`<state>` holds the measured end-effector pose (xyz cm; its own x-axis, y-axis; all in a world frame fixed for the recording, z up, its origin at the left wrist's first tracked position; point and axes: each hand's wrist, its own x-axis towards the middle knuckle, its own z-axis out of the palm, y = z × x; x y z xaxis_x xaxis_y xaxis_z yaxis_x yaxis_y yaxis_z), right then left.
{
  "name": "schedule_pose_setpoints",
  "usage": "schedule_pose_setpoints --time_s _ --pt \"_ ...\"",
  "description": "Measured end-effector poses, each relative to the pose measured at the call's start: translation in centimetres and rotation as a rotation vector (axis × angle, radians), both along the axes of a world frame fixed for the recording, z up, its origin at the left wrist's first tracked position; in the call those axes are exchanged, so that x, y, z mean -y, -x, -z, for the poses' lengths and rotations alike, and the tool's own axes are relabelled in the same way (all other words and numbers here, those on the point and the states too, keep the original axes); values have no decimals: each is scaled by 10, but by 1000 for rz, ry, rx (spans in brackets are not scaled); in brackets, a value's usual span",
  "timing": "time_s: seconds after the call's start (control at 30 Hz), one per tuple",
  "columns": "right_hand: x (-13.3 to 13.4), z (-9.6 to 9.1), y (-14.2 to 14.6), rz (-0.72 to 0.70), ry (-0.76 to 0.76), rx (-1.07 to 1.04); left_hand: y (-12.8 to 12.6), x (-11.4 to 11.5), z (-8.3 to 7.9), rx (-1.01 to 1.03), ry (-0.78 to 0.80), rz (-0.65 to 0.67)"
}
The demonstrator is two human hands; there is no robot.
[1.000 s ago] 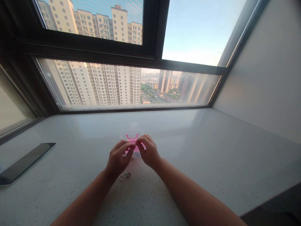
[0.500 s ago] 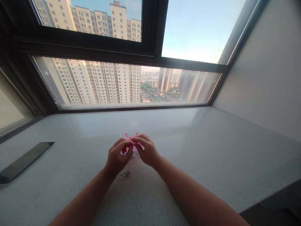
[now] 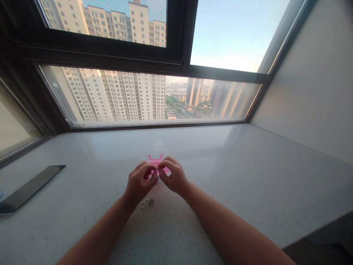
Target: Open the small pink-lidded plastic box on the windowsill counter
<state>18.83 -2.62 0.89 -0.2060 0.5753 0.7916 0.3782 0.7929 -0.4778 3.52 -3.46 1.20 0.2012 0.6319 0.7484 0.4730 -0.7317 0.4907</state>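
Observation:
My left hand (image 3: 141,180) and my right hand (image 3: 173,173) meet fingertip to fingertip over the sill, thumbs and forefingers pinched. Whatever sits between the fingertips is too small to make out. Just behind the hands is a clear container (image 3: 157,151) with a pink handle (image 3: 156,158) and pink parts, largely covered by the fingers. Three small rings (image 3: 147,202) lie in a short row on the sill, nearer to me and below the left hand.
The speckled pale sill (image 3: 234,176) runs up to a dark-framed window (image 3: 154,127). On the left lies a dark flat tablet-like device (image 3: 33,187), with a light-blue object (image 3: 1,194) at the picture's edge. A white wall (image 3: 309,103) rises at the right.
The hands stay pinched together; the right fingers have curled a little, showing more of the pink handle. The view has shifted slightly, bringing the light-blue object into sight at the left edge.

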Motion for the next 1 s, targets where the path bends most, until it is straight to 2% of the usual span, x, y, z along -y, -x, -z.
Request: schedule_pose_setpoints --time_s 0.2,0.43,0.77,0.87,1.0 --pt "1 2 2 126 -6 65 -2 2 -3 -2 -12 12" --pt "3 -1 0 137 14 38 -7 6 -9 -7 12 76" --pt "-3 0 -5 184 44 -37 -9 8 -8 -30 86 110" --pt "0 0 -2 147 58 -60 -6 5 -8 -34 84 87" --pt "4 -1 1 -7 66 -56 0 1 -7 -42 74 61"
